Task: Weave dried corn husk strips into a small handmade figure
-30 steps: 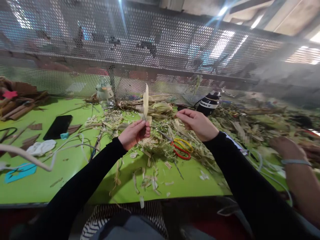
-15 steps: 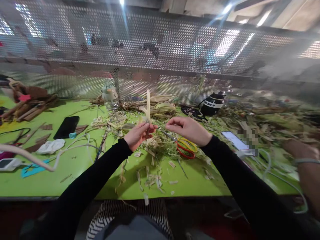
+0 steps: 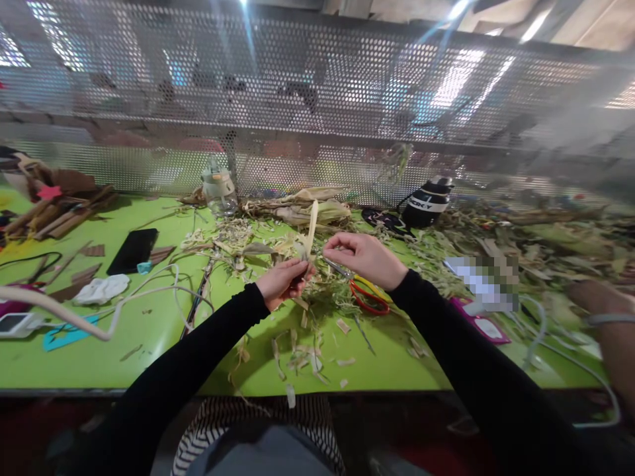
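Left hand (image 3: 286,281), center frame: fingers closed on one pale husk strip (image 3: 312,228), slight tilt. Right hand (image 3: 364,258), just right: fingers pinched, can't tell if holding anything. Green tabletop (image 3: 64,370): one scissors (image 3: 353,289), two bottles (one clear (image 3: 219,192), one black (image 3: 427,203)), one phone (image 3: 133,251) at left.

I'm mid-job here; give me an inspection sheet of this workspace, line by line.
Surface: green table, plant scraps strewn over its middle and right.
Job's things: pale strip, raised, slightly tilted; scissors with red and yellow handles among scraps.
Clutter: dark phone, left; black bottle, back right.
Hands: left hand grips the strip's base; right hand beside it, fingers bunched, any hold unclear.
Cables: pale cables at left and right.
Surroundings: perforated metal screen behind; another person's arm, far right.
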`<action>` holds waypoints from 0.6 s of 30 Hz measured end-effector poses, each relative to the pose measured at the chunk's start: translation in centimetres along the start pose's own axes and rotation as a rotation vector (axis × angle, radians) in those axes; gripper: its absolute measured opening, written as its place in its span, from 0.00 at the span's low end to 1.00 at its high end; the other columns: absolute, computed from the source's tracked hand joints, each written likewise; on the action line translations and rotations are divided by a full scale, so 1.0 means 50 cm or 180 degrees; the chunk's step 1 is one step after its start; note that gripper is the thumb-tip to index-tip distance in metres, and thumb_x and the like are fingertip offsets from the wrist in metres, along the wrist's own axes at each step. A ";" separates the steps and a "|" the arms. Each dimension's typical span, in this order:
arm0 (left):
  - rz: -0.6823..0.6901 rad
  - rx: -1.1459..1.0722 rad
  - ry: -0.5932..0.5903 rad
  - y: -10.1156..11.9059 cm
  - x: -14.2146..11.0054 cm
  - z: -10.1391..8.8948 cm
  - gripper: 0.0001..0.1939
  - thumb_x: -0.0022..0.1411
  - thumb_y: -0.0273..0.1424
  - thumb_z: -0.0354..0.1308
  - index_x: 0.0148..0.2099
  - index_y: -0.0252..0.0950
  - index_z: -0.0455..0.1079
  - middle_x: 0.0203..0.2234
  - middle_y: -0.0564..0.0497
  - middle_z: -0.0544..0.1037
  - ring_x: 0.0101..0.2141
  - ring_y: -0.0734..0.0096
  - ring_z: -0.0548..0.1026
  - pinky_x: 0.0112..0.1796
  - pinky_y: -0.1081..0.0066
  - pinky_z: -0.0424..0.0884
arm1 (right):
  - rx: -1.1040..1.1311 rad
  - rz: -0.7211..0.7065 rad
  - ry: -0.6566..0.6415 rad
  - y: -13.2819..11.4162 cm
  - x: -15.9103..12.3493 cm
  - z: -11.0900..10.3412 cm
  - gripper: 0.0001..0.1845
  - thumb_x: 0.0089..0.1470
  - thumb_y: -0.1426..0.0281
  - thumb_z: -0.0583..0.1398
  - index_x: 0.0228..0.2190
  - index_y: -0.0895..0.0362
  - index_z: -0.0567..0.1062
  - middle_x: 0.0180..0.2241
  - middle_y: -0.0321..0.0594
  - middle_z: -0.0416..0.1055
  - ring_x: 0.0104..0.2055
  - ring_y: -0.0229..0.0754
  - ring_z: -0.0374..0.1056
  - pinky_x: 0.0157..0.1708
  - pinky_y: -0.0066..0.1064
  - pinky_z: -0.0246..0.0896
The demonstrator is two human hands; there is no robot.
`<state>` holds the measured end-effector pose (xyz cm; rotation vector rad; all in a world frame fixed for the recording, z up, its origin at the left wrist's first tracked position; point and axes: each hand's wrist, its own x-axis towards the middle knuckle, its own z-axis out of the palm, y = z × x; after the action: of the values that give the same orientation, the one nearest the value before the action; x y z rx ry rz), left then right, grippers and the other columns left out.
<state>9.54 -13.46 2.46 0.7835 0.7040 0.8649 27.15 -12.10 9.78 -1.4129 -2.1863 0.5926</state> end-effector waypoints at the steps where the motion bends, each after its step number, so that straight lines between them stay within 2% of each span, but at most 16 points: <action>1: -0.0048 0.0045 0.0033 -0.001 -0.002 -0.001 0.09 0.58 0.33 0.57 0.32 0.30 0.66 0.20 0.56 0.64 0.16 0.87 0.56 0.15 0.83 0.45 | 0.0013 0.0008 0.0009 0.005 0.001 0.002 0.13 0.50 0.60 0.58 0.27 0.58 0.74 0.17 0.30 0.58 0.20 0.32 0.51 0.23 0.26 0.46; 6: -0.0242 0.0031 0.0009 -0.009 -0.006 -0.005 0.08 0.59 0.30 0.54 0.30 0.30 0.67 0.16 0.61 0.52 0.14 0.88 0.47 0.15 0.83 0.41 | 0.0061 -0.0015 -0.0105 0.025 0.006 0.012 0.17 0.49 0.56 0.59 0.30 0.57 0.77 0.19 0.32 0.65 0.20 0.32 0.52 0.23 0.27 0.46; 10: -0.0331 -0.0071 0.0017 -0.019 0.001 -0.008 0.08 0.60 0.29 0.53 0.30 0.30 0.67 0.15 0.62 0.50 0.13 0.88 0.46 0.14 0.83 0.40 | 0.0006 0.0005 -0.0241 0.029 0.002 0.025 0.17 0.49 0.55 0.59 0.28 0.57 0.78 0.19 0.32 0.67 0.20 0.32 0.54 0.23 0.27 0.47; 12: -0.0269 -0.0140 0.0078 -0.024 0.006 -0.008 0.09 0.61 0.29 0.52 0.29 0.31 0.65 0.16 0.61 0.53 0.13 0.87 0.50 0.14 0.84 0.46 | 0.0020 0.0118 -0.0459 0.036 -0.001 0.038 0.18 0.49 0.56 0.58 0.26 0.57 0.78 0.20 0.33 0.69 0.21 0.33 0.58 0.25 0.27 0.50; 14: -0.0227 -0.0173 0.0132 -0.029 0.010 -0.008 0.08 0.62 0.28 0.52 0.30 0.31 0.64 0.18 0.58 0.60 0.15 0.86 0.58 0.18 0.83 0.56 | 0.0158 0.0224 -0.0578 0.050 -0.005 0.057 0.18 0.49 0.56 0.58 0.25 0.57 0.78 0.21 0.34 0.71 0.23 0.35 0.61 0.27 0.28 0.53; 16: -0.0238 -0.0138 0.0103 -0.034 0.012 -0.007 0.08 0.62 0.28 0.52 0.31 0.31 0.65 0.21 0.54 0.67 0.19 0.82 0.66 0.23 0.79 0.65 | 0.0484 0.0293 -0.0428 0.065 -0.008 0.078 0.18 0.48 0.56 0.58 0.25 0.57 0.78 0.23 0.35 0.73 0.26 0.37 0.64 0.30 0.29 0.56; 18: -0.0247 -0.0069 0.0046 -0.039 0.012 -0.006 0.07 0.61 0.27 0.52 0.31 0.31 0.65 0.21 0.53 0.67 0.20 0.81 0.67 0.26 0.76 0.67 | 0.0914 0.0404 -0.0239 0.076 -0.010 0.099 0.18 0.46 0.55 0.60 0.26 0.57 0.78 0.26 0.36 0.75 0.29 0.39 0.66 0.34 0.30 0.58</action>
<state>10.33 -13.69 0.56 0.7265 0.7321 0.8074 27.13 -11.64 3.53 -1.3992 -1.9799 0.9772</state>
